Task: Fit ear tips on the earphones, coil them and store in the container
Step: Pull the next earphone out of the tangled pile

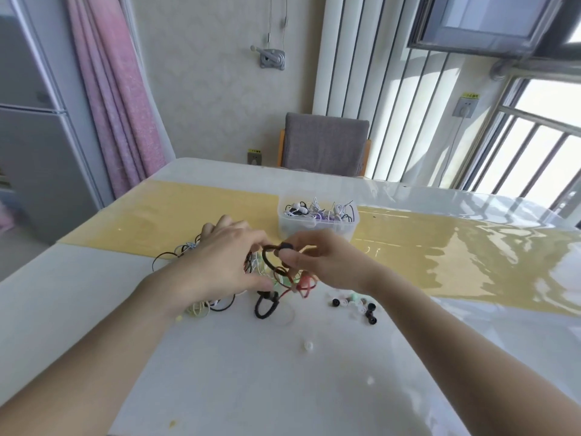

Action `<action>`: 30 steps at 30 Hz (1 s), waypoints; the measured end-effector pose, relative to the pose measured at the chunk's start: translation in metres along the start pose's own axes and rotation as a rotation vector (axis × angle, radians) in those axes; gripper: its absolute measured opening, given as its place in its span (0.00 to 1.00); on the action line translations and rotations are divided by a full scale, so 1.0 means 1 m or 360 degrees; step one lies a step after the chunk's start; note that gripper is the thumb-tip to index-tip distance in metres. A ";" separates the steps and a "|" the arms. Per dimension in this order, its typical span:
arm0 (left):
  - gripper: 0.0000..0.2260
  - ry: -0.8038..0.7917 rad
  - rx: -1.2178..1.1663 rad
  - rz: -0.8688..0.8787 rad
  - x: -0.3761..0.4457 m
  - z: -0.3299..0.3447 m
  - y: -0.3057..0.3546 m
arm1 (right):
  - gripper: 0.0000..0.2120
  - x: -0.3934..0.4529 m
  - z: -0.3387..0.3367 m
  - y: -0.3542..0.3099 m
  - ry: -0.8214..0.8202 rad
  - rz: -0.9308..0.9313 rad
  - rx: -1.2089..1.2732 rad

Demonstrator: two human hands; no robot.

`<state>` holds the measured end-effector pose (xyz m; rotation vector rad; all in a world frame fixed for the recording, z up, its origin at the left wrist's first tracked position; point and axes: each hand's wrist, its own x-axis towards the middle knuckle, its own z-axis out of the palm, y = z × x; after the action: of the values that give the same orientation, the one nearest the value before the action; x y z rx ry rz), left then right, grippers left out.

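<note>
A black and red earphone [271, 262] with a looped ear hook hangs just above the table. My right hand [320, 262] pinches its black earbud between thumb and fingers. My left hand [226, 262] holds the cable at the left of the loop with its fingertips. The red cable [303, 286] and a second black ear hook [265, 306] trail down onto the table. A tangle of other earphones [198, 305] lies under my left hand. Loose ear tips [355, 305], black, white and green, lie to the right. The clear plastic container [317, 220] behind holds several coiled earphones.
A single white ear tip [308, 345] lies nearer to me on the white table [251, 388]. A yellow runner [440, 256] crosses the table under a glossy cover. A grey chair [325, 144] stands at the far side.
</note>
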<state>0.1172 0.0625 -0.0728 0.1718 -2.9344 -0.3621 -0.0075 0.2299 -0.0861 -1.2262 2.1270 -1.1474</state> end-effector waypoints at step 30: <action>0.21 -0.0365 -0.2636 -0.0393 0.056 0.056 0.066 | 0.15 -0.064 -0.040 0.044 0.0446 0.0115 0.1407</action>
<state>0.0457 0.1319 -0.1005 0.2151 -1.7989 -2.5949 -0.0238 0.3144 -0.1020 -0.5899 1.4760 -1.9968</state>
